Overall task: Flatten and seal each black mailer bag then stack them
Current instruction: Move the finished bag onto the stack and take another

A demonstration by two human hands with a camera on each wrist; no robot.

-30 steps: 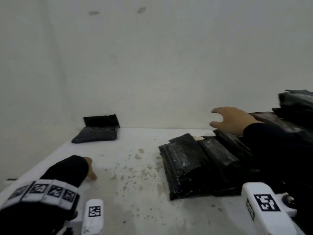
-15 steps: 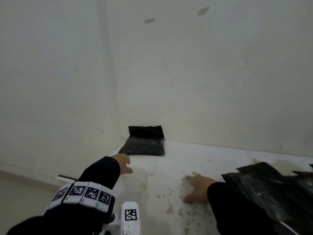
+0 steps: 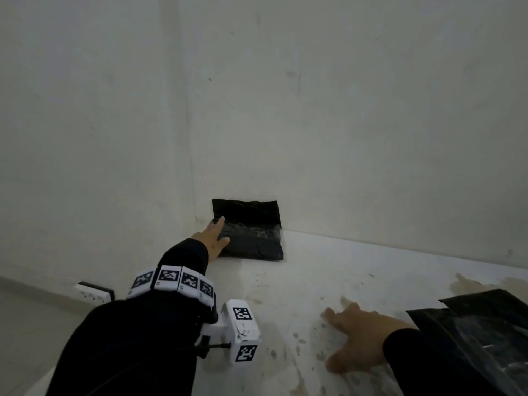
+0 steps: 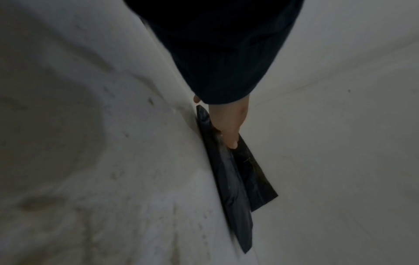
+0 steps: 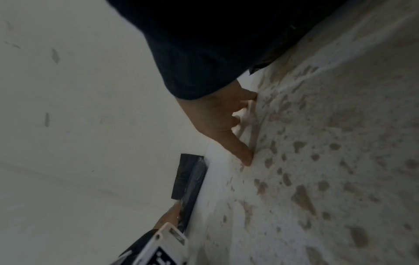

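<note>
Left hand (image 3: 213, 237) just reached the far bag (image 3: 253, 235), fingers flat on it, ungripped; right hand (image 3: 354, 340) now splayed on table (image 3: 300, 281). Retrieval starting.

No words, brand names or numbers can be read anywhere in these views. The only signs are black-and-white square code patterns (machine markers, not letters): four in a row on the white band (image 3: 174, 282) around the left sleeve, and two more on the white camera block (image 3: 243, 331) at the left wrist, one on its top face and one on its front. The right wrist view catches part of another such pattern on the same block (image 5: 166, 251), too cut off to make out.
</note>
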